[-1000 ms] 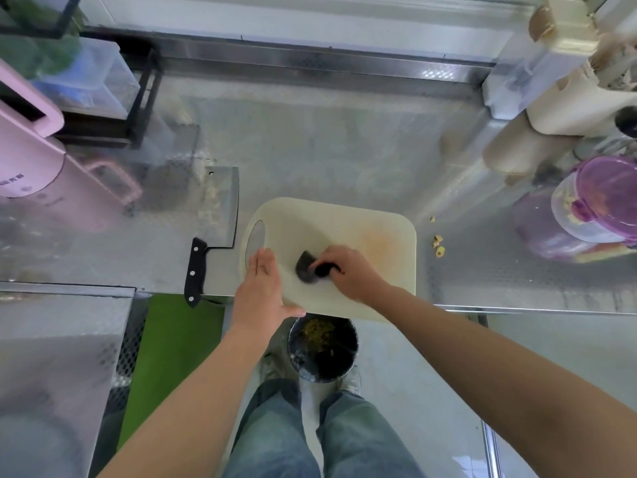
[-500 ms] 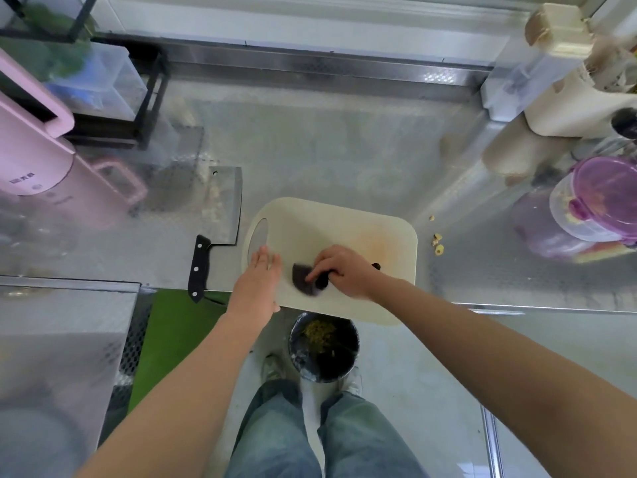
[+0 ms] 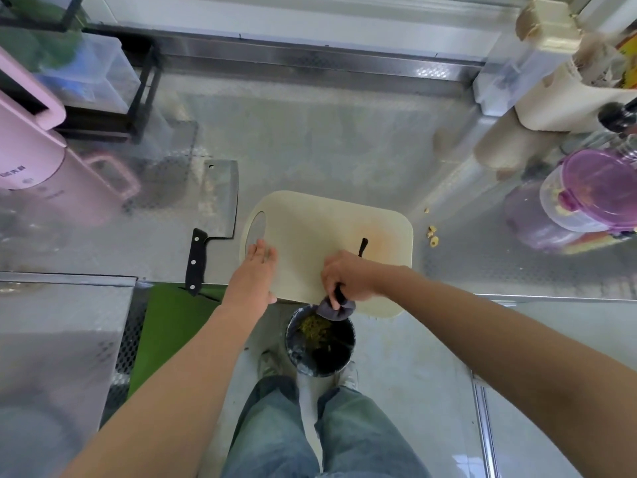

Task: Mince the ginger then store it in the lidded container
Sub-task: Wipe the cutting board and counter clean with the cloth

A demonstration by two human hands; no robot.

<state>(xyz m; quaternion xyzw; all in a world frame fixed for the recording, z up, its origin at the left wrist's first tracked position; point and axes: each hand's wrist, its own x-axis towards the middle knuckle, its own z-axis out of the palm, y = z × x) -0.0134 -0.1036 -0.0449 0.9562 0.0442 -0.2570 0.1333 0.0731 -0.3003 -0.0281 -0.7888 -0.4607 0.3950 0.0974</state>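
2 hands are meeting the cutting board: left hand lying flat, right hand gripping a dark tool above the bin. The lidded container is sitting well right of the right hand.

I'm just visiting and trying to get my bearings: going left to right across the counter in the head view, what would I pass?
Pink appliance → cleaver → cutting board → loose ginger bits → purple-lidded container.
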